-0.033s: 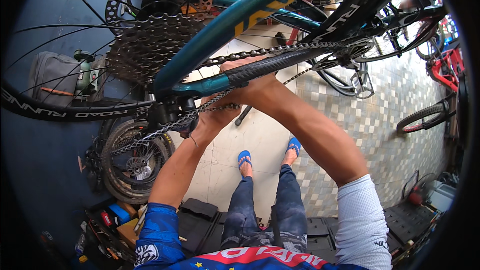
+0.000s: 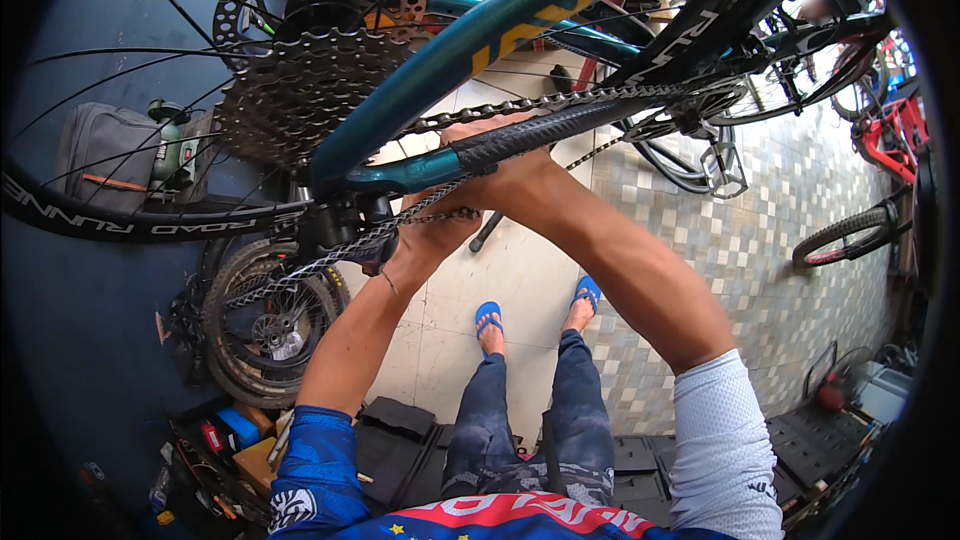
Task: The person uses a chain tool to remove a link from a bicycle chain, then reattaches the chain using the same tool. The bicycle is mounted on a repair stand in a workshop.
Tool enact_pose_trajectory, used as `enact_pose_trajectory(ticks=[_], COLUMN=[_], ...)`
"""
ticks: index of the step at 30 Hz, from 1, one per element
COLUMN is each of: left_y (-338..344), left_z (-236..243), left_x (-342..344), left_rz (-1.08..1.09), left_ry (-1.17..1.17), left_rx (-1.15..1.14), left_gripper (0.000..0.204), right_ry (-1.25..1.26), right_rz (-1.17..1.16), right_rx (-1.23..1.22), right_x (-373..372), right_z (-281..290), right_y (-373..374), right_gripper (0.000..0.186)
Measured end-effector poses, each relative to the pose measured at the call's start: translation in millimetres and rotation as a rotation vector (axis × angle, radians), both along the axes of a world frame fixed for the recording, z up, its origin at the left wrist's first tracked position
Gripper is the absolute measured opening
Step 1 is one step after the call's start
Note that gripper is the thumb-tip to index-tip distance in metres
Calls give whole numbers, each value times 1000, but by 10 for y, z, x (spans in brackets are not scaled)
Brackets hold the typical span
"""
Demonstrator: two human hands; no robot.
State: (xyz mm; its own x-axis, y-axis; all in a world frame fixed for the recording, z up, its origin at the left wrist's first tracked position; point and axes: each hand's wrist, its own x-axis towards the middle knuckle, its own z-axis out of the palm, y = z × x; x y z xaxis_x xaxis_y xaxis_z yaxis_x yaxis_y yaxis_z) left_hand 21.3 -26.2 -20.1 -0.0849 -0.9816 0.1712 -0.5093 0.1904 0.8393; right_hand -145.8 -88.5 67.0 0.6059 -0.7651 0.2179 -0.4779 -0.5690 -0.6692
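A teal bicycle frame [image 2: 400, 105] fills the upper view, with a black textured guard [image 2: 535, 130] around its chainstay. My left hand [image 2: 440, 228] is below the chainstay, and strands of the chain [image 2: 560, 100] cross in front of it. Against the underside of the guard is my right hand [image 2: 515, 178], partly behind the chainstay. Both hands meet there; most fingers are hidden, so their grip does not show. From beneath them sticks out a black rod-shaped end [image 2: 487, 232]. Left of the hands are the rear derailleur [image 2: 350, 225] and the large cassette [image 2: 285, 95].
The spoked rear wheel's tyre [image 2: 150, 225] curves across the left. Below it leans a loose wheel [image 2: 265, 325]. A grey bag [image 2: 110, 155] is farther left. Other bicycles and a pedal [image 2: 725, 175] stand at right. Black cases [image 2: 395, 440] lie near my legs.
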Motion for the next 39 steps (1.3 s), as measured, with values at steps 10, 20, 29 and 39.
enact_pose_trajectory(ticks=[10, 20, 29, 39], left_y=[-2, 169, 222, 202], left_z=[50, 138, 300, 364], left_x=[-122, -532, -661, -782], left_rz=[-3, 163, 273, 233], left_ry=[-173, 619, 801, 907], left_rx=[-88, 363, 513, 492], left_gripper=[16, 20, 30, 38], right_ry=[-69, 312, -122, -235], right_rz=[-154, 394, 480, 533], right_rx=[-336, 559, 1095, 1157], right_x=[188, -243, -362, -229], right_z=[-144, -84, -266, -492], right_y=[0, -403, -585, -646], right_gripper=[32, 61, 54, 57])
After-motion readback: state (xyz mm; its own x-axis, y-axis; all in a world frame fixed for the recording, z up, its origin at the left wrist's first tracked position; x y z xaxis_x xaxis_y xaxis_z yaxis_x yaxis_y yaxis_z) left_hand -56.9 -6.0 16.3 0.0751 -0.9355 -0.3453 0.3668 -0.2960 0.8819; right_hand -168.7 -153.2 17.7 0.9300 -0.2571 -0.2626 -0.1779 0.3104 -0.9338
